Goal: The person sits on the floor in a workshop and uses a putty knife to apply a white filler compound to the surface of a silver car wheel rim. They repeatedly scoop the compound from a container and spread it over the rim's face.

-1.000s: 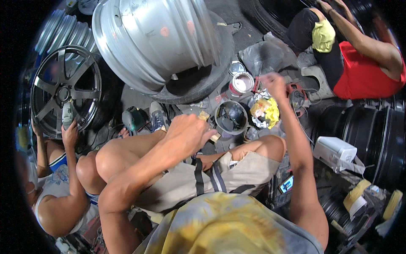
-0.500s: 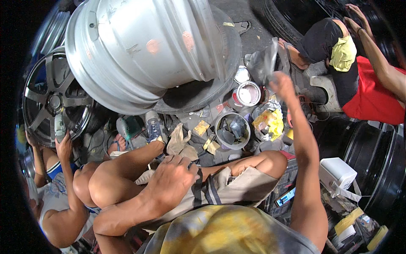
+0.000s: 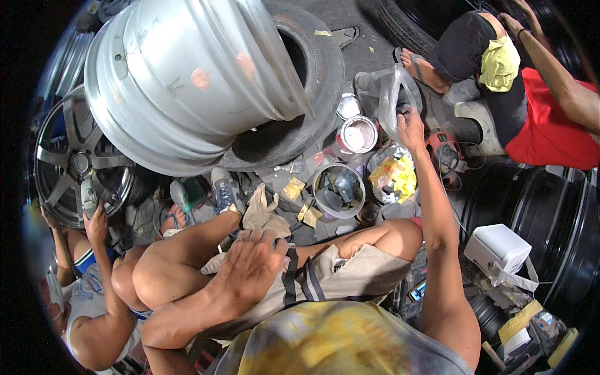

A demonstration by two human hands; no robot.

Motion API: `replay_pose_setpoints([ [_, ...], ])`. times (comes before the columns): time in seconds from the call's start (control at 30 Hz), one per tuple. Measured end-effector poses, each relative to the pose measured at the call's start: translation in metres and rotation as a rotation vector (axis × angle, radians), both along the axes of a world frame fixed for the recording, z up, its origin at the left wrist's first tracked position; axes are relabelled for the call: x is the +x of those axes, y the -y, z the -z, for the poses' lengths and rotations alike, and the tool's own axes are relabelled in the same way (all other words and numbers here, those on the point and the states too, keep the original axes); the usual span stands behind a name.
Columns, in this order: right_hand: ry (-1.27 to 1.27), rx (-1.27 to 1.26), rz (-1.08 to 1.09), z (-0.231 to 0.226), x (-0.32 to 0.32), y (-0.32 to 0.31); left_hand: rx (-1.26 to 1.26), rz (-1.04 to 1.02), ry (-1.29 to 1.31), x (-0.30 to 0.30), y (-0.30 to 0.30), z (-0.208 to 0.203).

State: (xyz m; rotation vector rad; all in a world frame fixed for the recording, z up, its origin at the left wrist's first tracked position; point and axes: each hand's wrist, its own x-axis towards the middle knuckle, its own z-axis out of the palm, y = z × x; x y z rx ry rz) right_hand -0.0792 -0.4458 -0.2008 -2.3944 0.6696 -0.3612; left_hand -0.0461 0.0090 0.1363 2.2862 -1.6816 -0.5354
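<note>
Right hand (image 3: pixel 410 122) grips a clear plastic bag (image 3: pixel 390 94) far right; left hand (image 3: pixel 250 269) rests open, empty, on the near thigh (image 3: pixel 181 262).

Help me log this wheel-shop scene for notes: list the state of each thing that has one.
Silver rim: tilted, leaning on the tyre.
Tyre: lying flat.
Paint can: open, pale contents.
Grey bowl: upright, scraps inside.
Clear plastic bag: held up.
Right hand: gripping the bag.
Left hand: resting on the knee.
</note>
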Motion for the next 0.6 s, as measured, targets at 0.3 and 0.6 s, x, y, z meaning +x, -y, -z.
replay_pose_setpoints([
  [0.3,-0.381,0.053,0.319,0.030,0.022,0.024,-0.066,-0.013,0.074,0.001,-0.004,0.007],
  [0.6,-0.386,-0.344,0.218,0.031,0.029,0.036,0.082,-0.051,0.034,0.000,0.003,0.003],
])
